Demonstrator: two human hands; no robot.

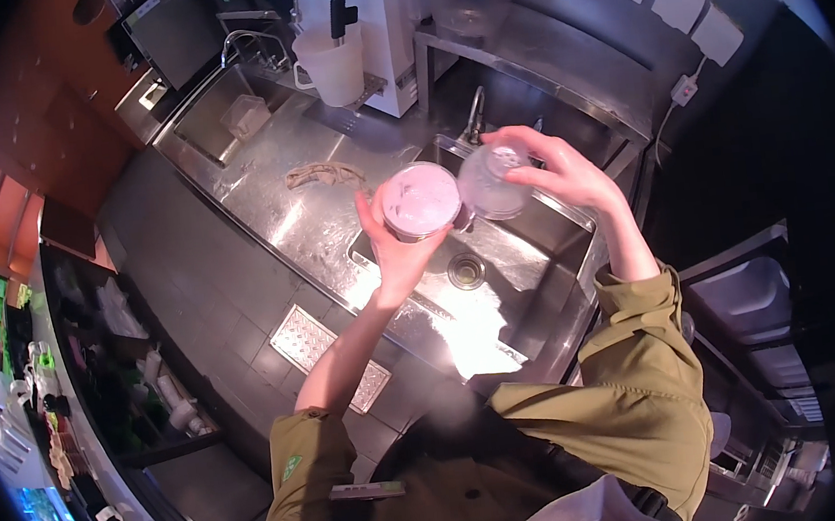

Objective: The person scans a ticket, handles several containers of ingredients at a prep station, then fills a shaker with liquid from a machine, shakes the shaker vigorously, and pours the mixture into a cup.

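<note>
My left hand (406, 258) is wrapped around a round container (421, 198), held up over the sink. Its top looks pale pink under this light, with a few dark marks; I cannot tell whether that is a lid or the contents. Just to the right, my right hand (563, 167) grips a clear plastic vessel (490, 189) between thumb and fingers. That vessel is blurred and may be a cup or a domed lid. Below both hands lies the stainless steel sink basin (529, 250) with its round drain (466, 271).
A crumpled brown cloth (326, 175) lies on the steel counter (253, 193). Behind it, a white pitcher (331, 65) stands under a machine's spout. A faucet (477, 111) rises behind the sink, beside a steel shelf (558, 74). A clear plastic box (247, 116) sits further left.
</note>
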